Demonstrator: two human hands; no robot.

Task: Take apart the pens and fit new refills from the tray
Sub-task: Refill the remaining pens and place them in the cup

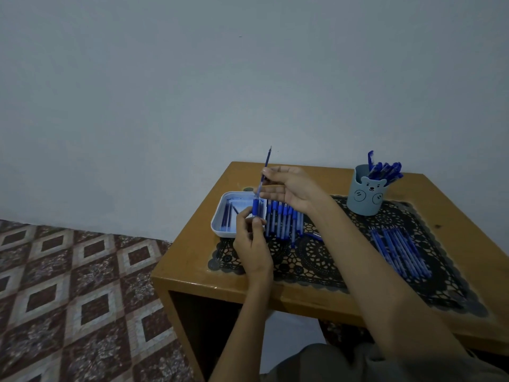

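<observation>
My left hand (252, 238) grips a blue pen barrel (256, 207) upright above the white tray (217, 216). My right hand (289, 188) pinches a thin blue refill (266, 164) that sticks up out of the barrel, its tip pointing up. A few loose refills (227, 216) lie in the tray. Just right of the tray, a row of several blue pens (283, 221) lies on the black lace mat (330, 257).
A blue bear-faced cup (366, 193) full of blue pens stands at the table's back right. Several more blue pens or refills (399, 252) lie on the mat at the right. The wooden table (192, 255) stands against a pale wall; patterned floor tiles lie to the left.
</observation>
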